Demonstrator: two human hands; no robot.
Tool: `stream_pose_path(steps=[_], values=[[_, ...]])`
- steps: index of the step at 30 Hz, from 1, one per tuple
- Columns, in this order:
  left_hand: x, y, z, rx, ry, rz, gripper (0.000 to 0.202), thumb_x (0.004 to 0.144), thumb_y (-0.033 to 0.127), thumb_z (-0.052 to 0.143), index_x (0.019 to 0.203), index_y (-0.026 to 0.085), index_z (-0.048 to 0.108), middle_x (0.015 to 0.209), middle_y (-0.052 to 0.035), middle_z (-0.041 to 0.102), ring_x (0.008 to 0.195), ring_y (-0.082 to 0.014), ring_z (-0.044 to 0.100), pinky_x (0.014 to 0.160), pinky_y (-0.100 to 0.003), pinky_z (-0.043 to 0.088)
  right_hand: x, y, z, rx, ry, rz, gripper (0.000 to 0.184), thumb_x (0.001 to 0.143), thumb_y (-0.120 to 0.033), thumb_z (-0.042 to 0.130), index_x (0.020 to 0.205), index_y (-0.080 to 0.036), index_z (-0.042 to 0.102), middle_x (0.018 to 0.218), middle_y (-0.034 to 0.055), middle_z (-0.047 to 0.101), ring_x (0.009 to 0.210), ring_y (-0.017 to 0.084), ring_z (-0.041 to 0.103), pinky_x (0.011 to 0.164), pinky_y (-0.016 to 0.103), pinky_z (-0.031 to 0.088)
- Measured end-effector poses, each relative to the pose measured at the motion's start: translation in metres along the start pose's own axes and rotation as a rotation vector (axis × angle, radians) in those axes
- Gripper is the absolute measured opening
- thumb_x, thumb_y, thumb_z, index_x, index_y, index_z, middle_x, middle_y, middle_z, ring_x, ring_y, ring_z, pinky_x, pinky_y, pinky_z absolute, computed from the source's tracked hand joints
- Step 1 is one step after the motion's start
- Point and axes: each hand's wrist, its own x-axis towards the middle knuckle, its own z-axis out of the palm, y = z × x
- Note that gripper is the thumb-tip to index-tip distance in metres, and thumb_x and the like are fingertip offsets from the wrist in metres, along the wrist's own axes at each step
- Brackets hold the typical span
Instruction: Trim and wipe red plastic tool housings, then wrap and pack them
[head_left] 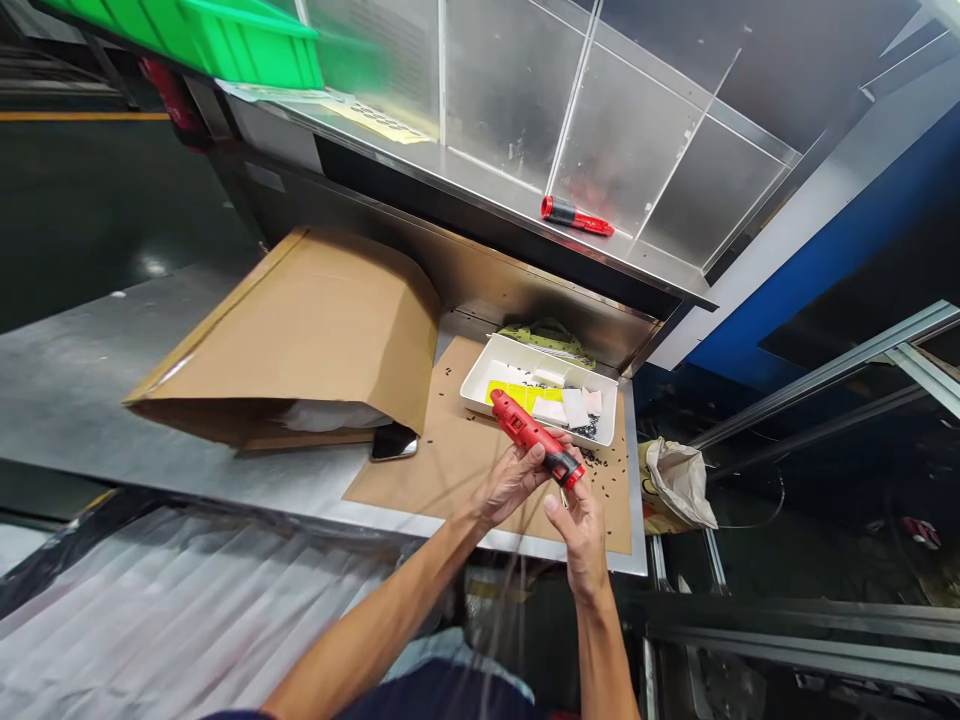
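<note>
Inspector: State of the grip?

Recorder: The left hand (514,478) is clamped around the body of a red-and-black cordless power tool (534,435), fingers wrapped and closed on the red housing. The right hand (583,535) is raised just below it, its fingers at the tool's black end. Whether those fingers are clamped or only touching, I cannot tell.

Inspector: Position of the tool?

Recorder: Held in both hands above a brown cardboard sheet (457,490), angled across the grip with its red nose pointing away from the person. A small metal piece (561,497) shows just under the black end.

Inspector: What lies beyond the grip?

Recorder: Directly ahead, a white plastic tray (480,368) with a yellow sheet (506,395), white foam pieces (576,408) and small black parts. The tool's nose overlaps the tray's near edge in this view; contact cannot be confirmed. More small black parts (607,490) are scattered on the sheet just right of the grip.

Inspector: Further out?

Recorder: Left of the grip, a smartphone (394,442) and a large kraft paper bag (300,340). Right, a crumpled paper bag (679,485). Well ahead, a second red-and-black tool (576,215) lies on a steel ledge.
</note>
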Motion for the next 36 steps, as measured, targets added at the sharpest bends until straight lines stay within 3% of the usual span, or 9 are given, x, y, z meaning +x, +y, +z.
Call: stream_pose_path(steps=[5, 11, 14, 16, 19, 22, 30, 33, 36], values=[[0.004, 0.005, -0.012, 0.029, 0.015, -0.072, 0.053, 0.063, 0.047, 0.087, 0.103, 0.016, 0.07, 0.108, -0.0126, 0.072, 0.102, -0.0259, 0.067, 0.087, -0.033, 0.051, 0.013, -0.006, -0.014, -0.437, -0.09, -0.226, 0.037, 0.084, -0.035, 0.064, 0.121, -0.028, 0.066, 0.145, 0.0064, 0.049, 0.145, 0.029, 0.025, 0.115, 0.056, 0.028], [0.01, 0.01, -0.022, 0.009, 0.071, -0.114, 0.035, 0.075, 0.033, 0.081, 0.103, 0.015, 0.071, 0.108, -0.0123, 0.073, 0.103, -0.0241, 0.068, 0.087, -0.029, 0.052, 0.028, -0.001, -0.021, -0.829, -0.123, -0.461, 0.026, 0.085, -0.023, 0.061, 0.108, -0.03, 0.07, 0.141, 0.0062, 0.054, 0.142, 0.032, 0.031, 0.113, 0.062, 0.022], [0.017, 0.011, -0.031, -0.069, 0.117, -0.133, 0.025, 0.081, 0.029, 0.076, 0.1, 0.013, 0.071, 0.099, -0.0094, 0.075, 0.089, -0.019, 0.071, 0.08, -0.025, 0.056, 0.027, 0.004, -0.019, -0.788, 0.005, -0.515, 0.021, 0.086, -0.019, 0.058, 0.101, -0.029, 0.068, 0.127, 0.0056, 0.064, 0.134, 0.029, 0.043, 0.111, 0.06, 0.025], [0.022, 0.015, -0.039, -0.145, 0.163, -0.139, 0.016, 0.087, 0.029, 0.069, 0.093, 0.014, 0.071, 0.091, -0.0041, 0.076, 0.08, -0.0142, 0.071, 0.076, -0.021, 0.057, 0.024, 0.006, -0.018, -0.636, 0.161, -0.465, 0.008, 0.086, -0.022, 0.058, 0.087, -0.025, 0.065, 0.114, 0.0069, 0.067, 0.124, 0.027, 0.052, 0.107, 0.054, 0.034], [0.025, 0.024, -0.051, -0.251, 0.203, -0.175, 0.019, 0.095, 0.03, 0.059, 0.087, 0.015, 0.07, 0.085, 0.0006, 0.076, 0.079, -0.0104, 0.071, 0.074, -0.014, 0.057, 0.023, 0.011, -0.019, -0.425, 0.283, -0.204, 0.017, 0.088, -0.032, 0.056, 0.074, -0.022, 0.057, 0.107, 0.0092, 0.066, 0.112, 0.025, 0.058, 0.099, 0.045, 0.043], [0.024, 0.033, -0.056, -0.321, 0.195, -0.226, 0.026, 0.099, 0.032, 0.051, 0.094, 0.013, 0.069, 0.087, -0.0026, 0.076, 0.08, -0.01, 0.072, 0.07, -0.012, 0.058, 0.028, 0.03, -0.023, -0.385, 0.217, 0.006, 0.022, 0.087, -0.039, 0.054, 0.075, -0.022, 0.057, 0.107, 0.0096, 0.064, 0.107, 0.024, 0.059, 0.096, 0.041, 0.044], [0.023, 0.043, -0.06, -0.359, 0.163, -0.224, 0.034, 0.103, 0.032, 0.04, 0.115, 0.01, 0.062, 0.084, -0.0048, 0.074, 0.079, -0.0122, 0.073, 0.071, -0.02, 0.06, 0.03, 0.103, -0.03, -0.379, 0.049, 0.281, 0.018, 0.07, -0.035, 0.061, 0.08, -0.021, 0.067, 0.083, 0.0028, 0.067, 0.068, 0.018, 0.062, 0.067, 0.032, 0.048], [0.024, 0.043, -0.062, -0.305, 0.163, -0.176, 0.032, 0.099, 0.032, 0.05, 0.118, 0.009, 0.062, 0.09, -0.0072, 0.075, 0.082, -0.014, 0.073, 0.074, -0.022, 0.06, 0.02, 0.092, -0.021, -0.311, 0.097, 0.272, 0.026, 0.078, -0.043, 0.057, 0.081, -0.019, 0.068, 0.081, 0.0041, 0.066, 0.071, 0.018, 0.06, 0.067, 0.031, 0.048], [0.022, 0.037, -0.058, -0.23, 0.159, -0.08, 0.037, 0.089, 0.03, 0.067, 0.121, 0.012, 0.062, 0.095, -0.0076, 0.075, 0.088, -0.0154, 0.072, 0.078, -0.022, 0.058, 0.009, 0.058, -0.004, -0.207, 0.13, 0.21, 0.039, 0.086, -0.05, 0.051, 0.095, -0.017, 0.069, 0.106, 0.0099, 0.065, 0.094, 0.02, 0.062, 0.075, 0.031, 0.05]])
